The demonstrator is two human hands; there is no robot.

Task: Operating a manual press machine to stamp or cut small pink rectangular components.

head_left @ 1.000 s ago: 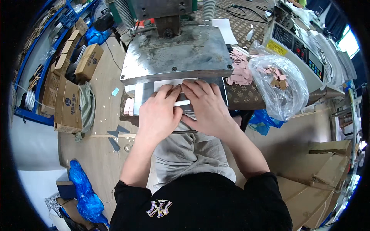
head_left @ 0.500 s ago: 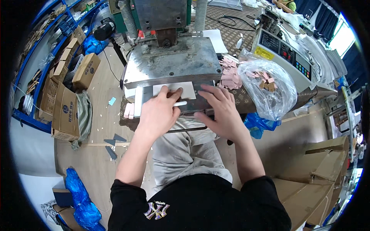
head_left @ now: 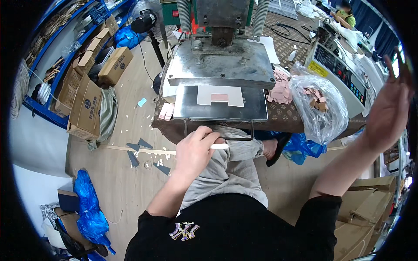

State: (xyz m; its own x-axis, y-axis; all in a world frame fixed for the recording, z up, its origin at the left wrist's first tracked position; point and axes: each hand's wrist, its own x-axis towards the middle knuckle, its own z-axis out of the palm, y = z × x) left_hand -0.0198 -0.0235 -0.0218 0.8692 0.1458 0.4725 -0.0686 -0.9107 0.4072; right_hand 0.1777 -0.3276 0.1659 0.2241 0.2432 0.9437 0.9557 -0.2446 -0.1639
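Observation:
In front of me a flat metal plate (head_left: 187, 112) sticks out from under the press head (head_left: 220, 65). On it lies a white card (head_left: 203, 96) with a small pink rectangular piece (head_left: 219, 97) at its cut-out. My left hand (head_left: 195, 150) is closed at the plate's black wire handle (head_left: 239, 138), with a white pen-like stick (head_left: 219, 147) between its fingers. Its fingertips are partly hidden, though they appear wrapped round the handle. Far to the right, my right hand (head_left: 387, 106) is raised, empty, with its fingers apart, near the picture's rim.
Two pink strips (head_left: 166, 111) lie left of the plate. Loose pink pieces (head_left: 279, 88) and a clear plastic bag (head_left: 320, 117) of pieces are on the right. Beyond stands a control box (head_left: 337, 71) with buttons. Cardboard boxes (head_left: 87, 104) and a fan (head_left: 146, 19) stand left.
My left hand has moved from the card down to the handle, keeping the white stick. My right hand has swung from the plate far right. The pink piece is now uncovered; the view has shifted.

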